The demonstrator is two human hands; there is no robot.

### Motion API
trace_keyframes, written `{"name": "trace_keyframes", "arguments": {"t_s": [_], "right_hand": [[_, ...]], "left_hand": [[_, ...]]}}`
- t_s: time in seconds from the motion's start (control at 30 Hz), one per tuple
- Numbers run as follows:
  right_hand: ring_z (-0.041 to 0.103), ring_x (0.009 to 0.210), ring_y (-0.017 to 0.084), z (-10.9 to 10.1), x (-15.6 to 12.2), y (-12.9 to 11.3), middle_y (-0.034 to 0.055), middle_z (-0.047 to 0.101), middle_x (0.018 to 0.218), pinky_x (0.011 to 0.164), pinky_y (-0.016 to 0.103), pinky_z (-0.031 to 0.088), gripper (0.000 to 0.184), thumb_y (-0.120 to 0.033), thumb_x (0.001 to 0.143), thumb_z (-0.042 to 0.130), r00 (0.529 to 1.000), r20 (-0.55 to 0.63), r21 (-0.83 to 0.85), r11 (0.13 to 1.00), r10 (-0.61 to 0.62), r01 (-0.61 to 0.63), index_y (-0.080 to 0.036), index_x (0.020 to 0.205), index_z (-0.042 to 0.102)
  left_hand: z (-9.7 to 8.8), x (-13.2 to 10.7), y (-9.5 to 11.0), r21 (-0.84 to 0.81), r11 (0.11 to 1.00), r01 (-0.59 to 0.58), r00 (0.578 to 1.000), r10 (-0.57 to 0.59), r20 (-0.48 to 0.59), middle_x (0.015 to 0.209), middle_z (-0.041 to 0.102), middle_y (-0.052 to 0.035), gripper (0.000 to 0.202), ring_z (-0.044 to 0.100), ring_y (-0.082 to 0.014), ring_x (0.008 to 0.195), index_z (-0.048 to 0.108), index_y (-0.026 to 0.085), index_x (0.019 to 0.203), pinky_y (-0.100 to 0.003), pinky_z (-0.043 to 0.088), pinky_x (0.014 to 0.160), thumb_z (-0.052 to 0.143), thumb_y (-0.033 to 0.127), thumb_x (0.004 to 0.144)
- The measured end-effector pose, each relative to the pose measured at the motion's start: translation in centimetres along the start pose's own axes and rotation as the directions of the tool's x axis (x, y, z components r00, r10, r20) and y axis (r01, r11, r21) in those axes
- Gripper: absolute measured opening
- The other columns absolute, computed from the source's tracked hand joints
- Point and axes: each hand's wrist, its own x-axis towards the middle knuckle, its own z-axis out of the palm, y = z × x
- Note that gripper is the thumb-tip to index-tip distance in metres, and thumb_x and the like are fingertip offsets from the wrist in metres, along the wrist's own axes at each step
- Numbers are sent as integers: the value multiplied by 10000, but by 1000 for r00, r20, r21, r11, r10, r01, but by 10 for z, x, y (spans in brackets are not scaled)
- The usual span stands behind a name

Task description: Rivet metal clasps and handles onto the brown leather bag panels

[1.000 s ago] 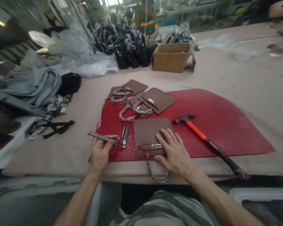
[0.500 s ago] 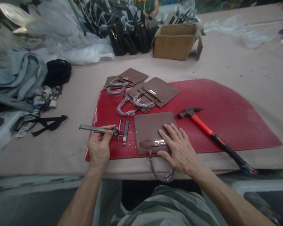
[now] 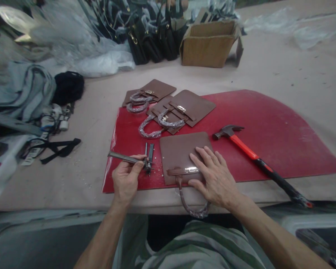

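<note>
Between the thumb and fingers of my left hand (image 3: 125, 182) is a metal pronged punch (image 3: 122, 157); its pronged end points right, over the tools on the mat. My right hand (image 3: 216, 181) lies flat, fingers spread, on the right side of a brown bag panel (image 3: 182, 149). This panel carries a metal clasp (image 3: 190, 170) near its lower edge. A plastic-wrapped handle (image 3: 185, 203) hangs from it past the table edge. Two slim metal tools (image 3: 151, 150) lie left of the panel, partly hidden by the punch.
Everything rests on a red mat (image 3: 282, 142). A claw hammer (image 3: 243, 147) lies right of my hand. More brown bag panels (image 3: 193, 106) with wrapped handles lie behind. Farther back are a cardboard box (image 3: 205, 50), black bags (image 3: 137, 45) and plastic wrapping (image 3: 103, 61). A black strap (image 3: 61, 149) lies left.
My left hand has moved right with the punch, bringing its pronged end over the loose tools and nearer the panel. My right hand stays on the panel.
</note>
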Motion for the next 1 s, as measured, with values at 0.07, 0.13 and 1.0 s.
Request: {"name": "trace_keyframes", "arguments": {"t_s": [0.07,0.13,1.0], "right_hand": [[250,1471,361,-1,0,-1,154,349,1585,1177,565,237,710,-555,894,567,1000,1,-2,1000,0,0,-168,1478,452],[256,1468,360,-1,0,-1,155,356,1581,1175,564,240,706,-552,892,568,1000,0,-5,1000,2,-2,-166,1474,459],[196,1494,361,0,-2,-2,162,314,1597,1192,559,198,752,-562,879,586,1000,-25,39,999,1,0,-160,1492,416]], "left_hand": [[3,-4,5,5,1000,-17,999,17,38,997,777,-66,210,745,-186,863,734,173,991,-284,607,791,747,315,837],[8,-9,10,39,998,-46,995,43,85,1014,776,-77,202,745,-194,888,732,170,1002,-287,608,795,733,305,851],[28,-40,5,-45,948,-314,936,317,153,1100,754,-79,151,726,-240,1041,681,201,1016,-426,574,944,715,193,869]]}}
